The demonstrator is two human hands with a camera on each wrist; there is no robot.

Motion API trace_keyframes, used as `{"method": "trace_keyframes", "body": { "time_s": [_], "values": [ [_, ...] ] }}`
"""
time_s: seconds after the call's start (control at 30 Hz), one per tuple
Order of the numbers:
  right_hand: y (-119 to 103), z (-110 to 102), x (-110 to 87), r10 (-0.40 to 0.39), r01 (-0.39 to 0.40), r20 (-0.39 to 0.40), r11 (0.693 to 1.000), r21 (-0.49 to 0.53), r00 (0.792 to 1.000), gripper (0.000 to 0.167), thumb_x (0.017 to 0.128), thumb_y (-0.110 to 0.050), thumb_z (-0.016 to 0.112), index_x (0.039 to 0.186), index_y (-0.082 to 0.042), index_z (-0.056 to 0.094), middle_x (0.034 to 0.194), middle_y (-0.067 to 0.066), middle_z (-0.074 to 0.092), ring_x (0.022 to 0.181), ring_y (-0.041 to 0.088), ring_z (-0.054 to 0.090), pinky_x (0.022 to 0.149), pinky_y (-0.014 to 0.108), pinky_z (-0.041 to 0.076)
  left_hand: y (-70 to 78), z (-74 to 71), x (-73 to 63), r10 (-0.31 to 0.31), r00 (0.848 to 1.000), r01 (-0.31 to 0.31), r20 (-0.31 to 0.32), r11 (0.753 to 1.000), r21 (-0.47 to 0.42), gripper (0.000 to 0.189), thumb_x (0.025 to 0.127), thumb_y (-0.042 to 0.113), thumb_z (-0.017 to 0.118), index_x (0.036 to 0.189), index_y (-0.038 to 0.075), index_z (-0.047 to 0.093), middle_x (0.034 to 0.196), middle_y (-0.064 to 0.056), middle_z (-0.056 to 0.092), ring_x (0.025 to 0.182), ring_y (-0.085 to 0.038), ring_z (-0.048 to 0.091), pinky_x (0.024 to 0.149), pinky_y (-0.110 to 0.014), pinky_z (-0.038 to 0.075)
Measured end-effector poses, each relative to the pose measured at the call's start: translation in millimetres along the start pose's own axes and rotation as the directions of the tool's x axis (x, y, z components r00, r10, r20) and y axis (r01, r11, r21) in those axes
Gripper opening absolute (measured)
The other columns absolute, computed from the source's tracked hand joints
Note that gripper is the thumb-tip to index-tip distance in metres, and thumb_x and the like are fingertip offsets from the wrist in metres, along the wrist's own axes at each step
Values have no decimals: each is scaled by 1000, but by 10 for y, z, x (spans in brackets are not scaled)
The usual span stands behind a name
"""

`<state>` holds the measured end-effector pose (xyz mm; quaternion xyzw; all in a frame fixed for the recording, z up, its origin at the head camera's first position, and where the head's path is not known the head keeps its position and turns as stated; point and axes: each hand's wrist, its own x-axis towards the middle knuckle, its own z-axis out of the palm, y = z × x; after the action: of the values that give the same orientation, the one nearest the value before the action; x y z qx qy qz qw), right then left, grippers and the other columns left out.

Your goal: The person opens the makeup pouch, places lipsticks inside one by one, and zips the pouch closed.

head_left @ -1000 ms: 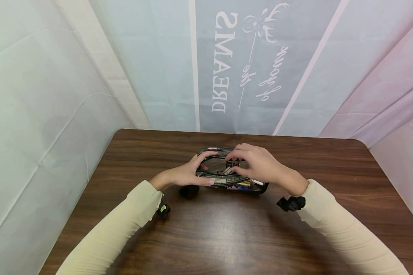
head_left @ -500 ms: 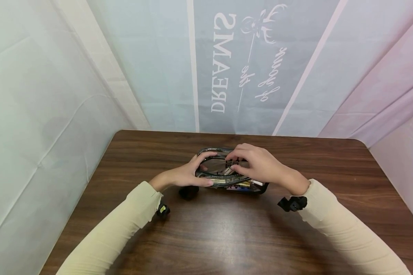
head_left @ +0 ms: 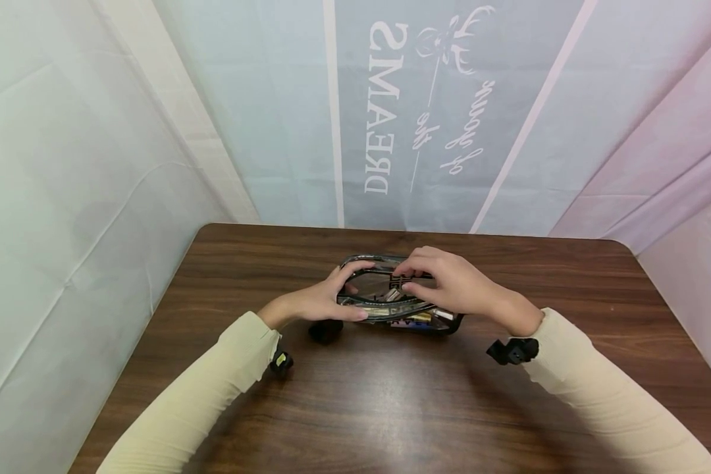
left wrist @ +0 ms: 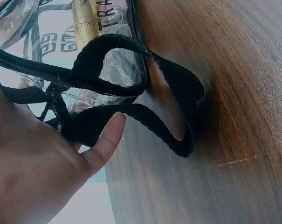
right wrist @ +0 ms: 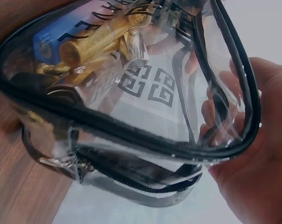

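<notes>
A clear plastic pouch (head_left: 370,284) with black piping and an open top stands near the table's back. My left hand (head_left: 316,301) grips its left end, index finger across the far rim and thumb along the near one. Over the right part of the opening is my right hand (head_left: 453,284), its curved fingers and thumb apart, with nothing visible between them. In the right wrist view, gold tubes (right wrist: 96,42), a blue-and-pink tube (right wrist: 50,44) and a small silver-ended cylinder (right wrist: 134,49) show through the plastic. Some right-hand fingers show through the pouch wall.
A black woven strap (left wrist: 178,88) loops from the pouch's left end, beside my left thumb. The brown wooden table (head_left: 385,401) reaches to printed cloth (head_left: 432,131) at the back. A metal zipper pull (right wrist: 61,163) hangs on the pouch.
My right hand and forearm have shifted slightly to the right. The left hand and the pouch stay about where they were.
</notes>
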<state>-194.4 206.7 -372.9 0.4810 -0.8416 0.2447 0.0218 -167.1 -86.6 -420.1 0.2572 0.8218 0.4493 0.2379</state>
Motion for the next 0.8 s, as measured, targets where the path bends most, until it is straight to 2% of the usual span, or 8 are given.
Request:
{"method": "trace_keyframes", "body": {
  "time_s": [0.23,0.4,0.63,0.8],
  "values": [
    [24,-37,-66,-36,36,-12,999,13,999,21,98,-17,71,118,-14,73,111,-6,66,96,15,61,77,37,50,0,-6,4,-5,1000,5,-4,1000,7,87,92,44,73,158,45,15,161,-12,10,138,-27,42,104,-53,43],
    [50,-68,-109,-54,55,-37,998,15,998,21,97,-15,72,118,-15,73,110,-5,67,96,11,59,77,36,49,-14,-8,14,-1,1000,1,-4,1000,9,88,93,44,73,158,45,15,162,-11,9,138,-27,42,104,-53,42],
    [70,-133,-195,-45,46,-45,999,21,998,19,96,-15,72,115,-17,73,109,-8,66,93,4,56,76,33,49,-20,-4,19,-1,1000,1,-4,1000,8,87,93,42,72,159,44,15,161,-11,9,137,-26,43,104,-52,42],
    [88,-195,-284,-34,35,-51,999,19,998,20,96,-12,72,115,-18,73,109,-10,65,90,7,56,75,31,47,-8,-10,15,2,1000,-2,-4,1000,5,87,94,40,73,159,44,15,163,-9,7,137,-25,43,105,-53,41]
  ]
}}
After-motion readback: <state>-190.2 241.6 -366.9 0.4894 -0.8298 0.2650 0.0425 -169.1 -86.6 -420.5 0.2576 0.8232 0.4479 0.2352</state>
